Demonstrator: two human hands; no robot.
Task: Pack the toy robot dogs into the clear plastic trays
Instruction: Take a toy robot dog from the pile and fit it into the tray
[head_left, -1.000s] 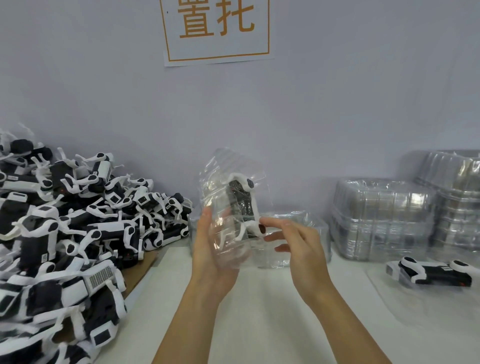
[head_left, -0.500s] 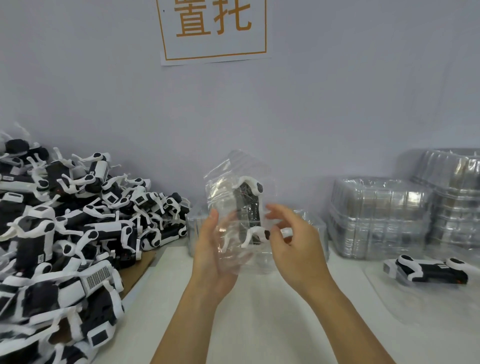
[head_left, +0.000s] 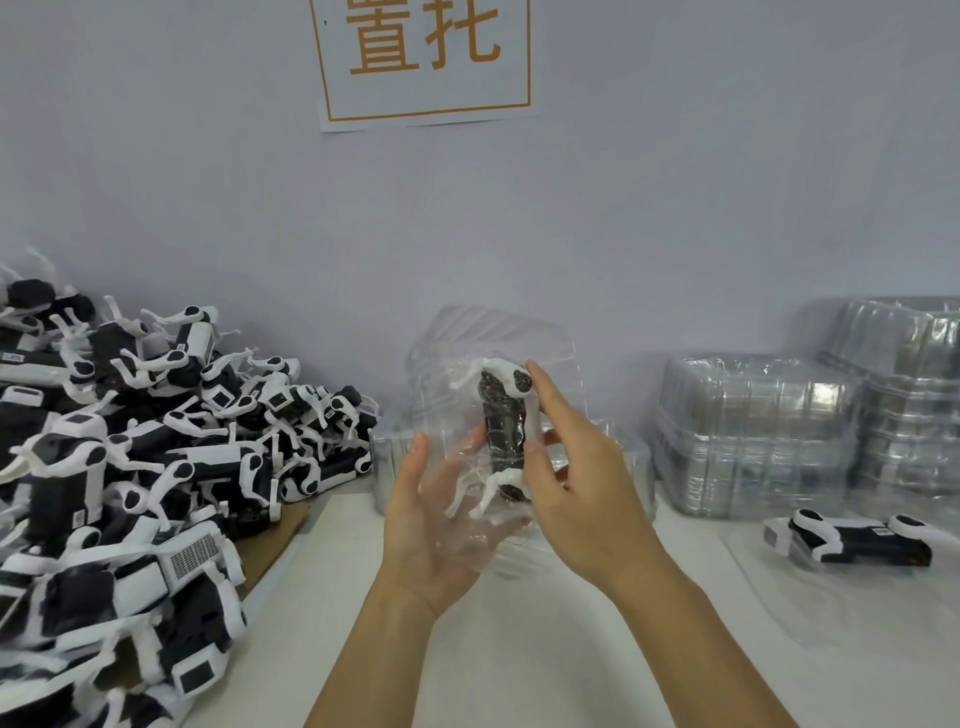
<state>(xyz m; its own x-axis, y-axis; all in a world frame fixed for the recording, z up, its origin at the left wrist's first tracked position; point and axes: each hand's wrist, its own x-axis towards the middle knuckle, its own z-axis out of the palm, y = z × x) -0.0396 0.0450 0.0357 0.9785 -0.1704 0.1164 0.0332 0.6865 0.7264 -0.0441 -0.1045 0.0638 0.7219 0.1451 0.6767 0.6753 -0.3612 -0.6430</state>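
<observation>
A clear plastic tray (head_left: 558, 358) is held upright in front of me, with a black-and-white toy robot dog (head_left: 501, 415) lying in its cavity. My left hand (head_left: 431, 519) supports the tray from below and behind, fingers spread. My right hand (head_left: 576, 478) presses on the dog from the front, its fingers straight along the toy's right side. A big heap of loose toy robot dogs (head_left: 114, 467) fills the left side. Another toy dog (head_left: 857, 540) lies in a flat clear tray (head_left: 831, 608) at the right.
Stacks of empty clear trays (head_left: 753, 431) stand against the wall at the right, with a taller stack (head_left: 914, 384) beyond. A smaller tray stack (head_left: 387, 457) sits behind my hands. A paper sign (head_left: 423, 57) hangs on the wall. The white tabletop (head_left: 519, 649) lies below.
My right hand has slid up over the front of the dog, its fingertip now at the upper white leg. The tray has tilted slightly; my left hand has hardly moved.
</observation>
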